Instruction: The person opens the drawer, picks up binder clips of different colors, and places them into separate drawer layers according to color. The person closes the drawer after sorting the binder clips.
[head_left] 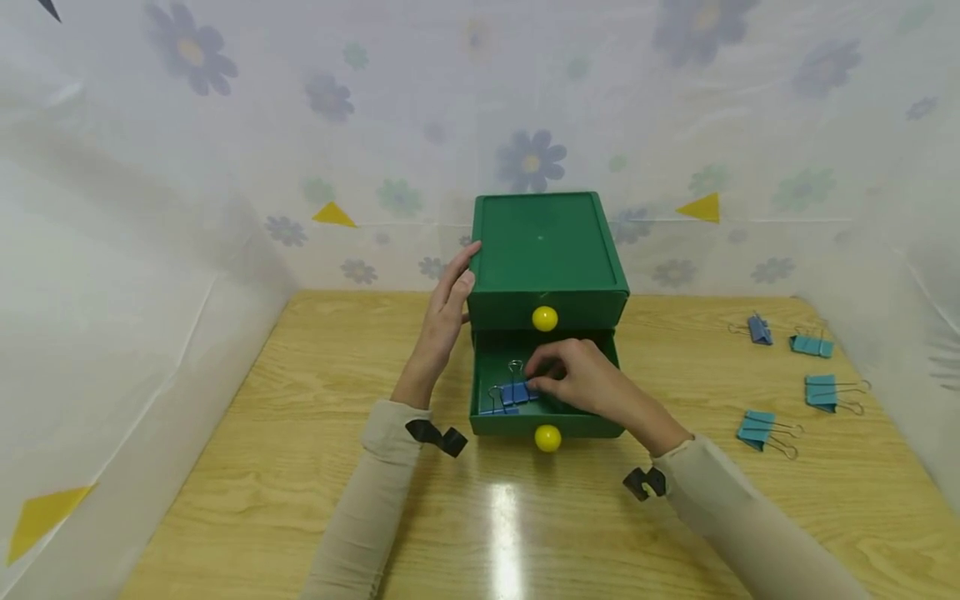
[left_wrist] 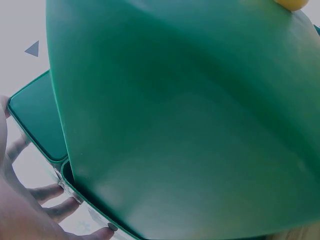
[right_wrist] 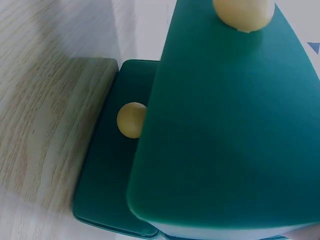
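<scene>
A green drawer box [head_left: 543, 242] with yellow knobs stands on the table, its lower visible drawer [head_left: 585, 427] pulled out. My left hand [head_left: 442, 321] rests against the box's left side, its fingers extended and spread along the edge in the left wrist view. Inside the open drawer, my right hand [head_left: 581, 375] pinches the right end of a blue binder clip [head_left: 516, 394] between thumb and forefinger. Another blue binder clip [head_left: 495, 410] lies beside it at the drawer's front left. The right wrist view shows the open drawer's underside [right_wrist: 225, 135]; the fingers are hidden there.
On the table's right side lie a blue-purple binder clip [head_left: 759, 329] and three teal ones, such as the nearest teal clip [head_left: 756, 428]. A shut drawer [right_wrist: 117, 165] sits below the open one. Flower-patterned white sheeting [head_left: 420, 133] surrounds the table [head_left: 337, 400].
</scene>
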